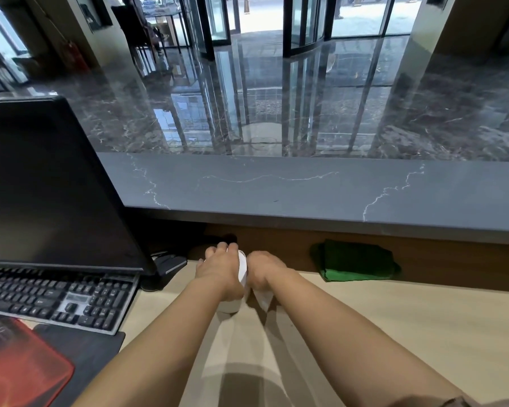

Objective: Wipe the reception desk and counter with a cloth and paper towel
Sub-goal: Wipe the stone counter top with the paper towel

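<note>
My left hand (218, 270) grips the paper towel roll (242, 268) on the surface (379, 324), my right hand (262, 268) pinches its sheet (262, 301); next, I reckon, a sharp tear. The green cloth (356, 261) lies near, right

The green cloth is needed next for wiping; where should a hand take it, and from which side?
Pinch the near front edge of the green cloth, coming in low from the front with the right hand. It lies folded flat on the desk, tucked under the counter overhang, so a reach from above looks blocked.
</note>
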